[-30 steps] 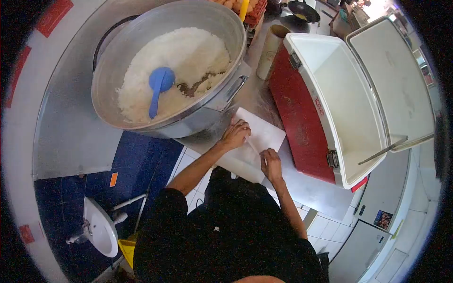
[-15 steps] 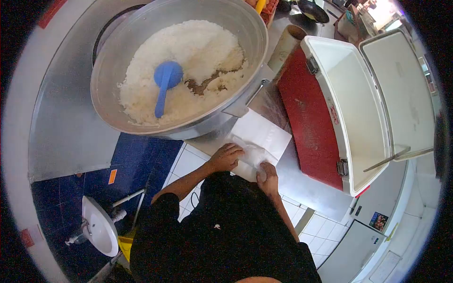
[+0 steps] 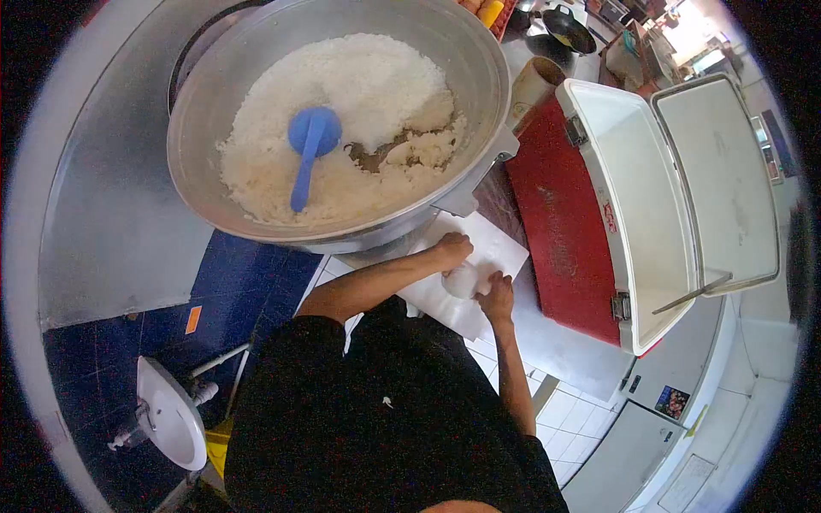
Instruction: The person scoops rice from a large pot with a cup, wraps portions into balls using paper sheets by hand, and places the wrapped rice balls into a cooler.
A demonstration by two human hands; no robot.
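A rounded white bundle (image 3: pixel 462 280), apparently in a thin wrapper, lies on a stack of white paper sheets (image 3: pixel 496 242). My left hand (image 3: pixel 454 250) is closed at its far left side, fingers bent down on the wrapper. On the right side, my right hand (image 3: pixel 497 299) pinches the wrapper's other edge. What is inside the bundle I cannot make out. Just beyond my hands stands a big metal pot (image 3: pixel 192 184) of cooked white rice (image 3: pixel 342 81). A blue scoop (image 3: pixel 308 158) rests on the rice, its handle toward me.
A red cooler (image 3: pixel 560 231) with a white inside stands to the right, its lid (image 3: pixel 727 179) open and a thin stick-like tool (image 3: pixel 693 295) across its near corner. Frying pans (image 3: pixel 569 30) are at the far right. A white sink (image 3: pixel 175 415) is at lower left.
Both hands have moved away from my body, the left one also to the right. The bundle looks rounder, and more of the paper shows near me. The view has shifted slightly.
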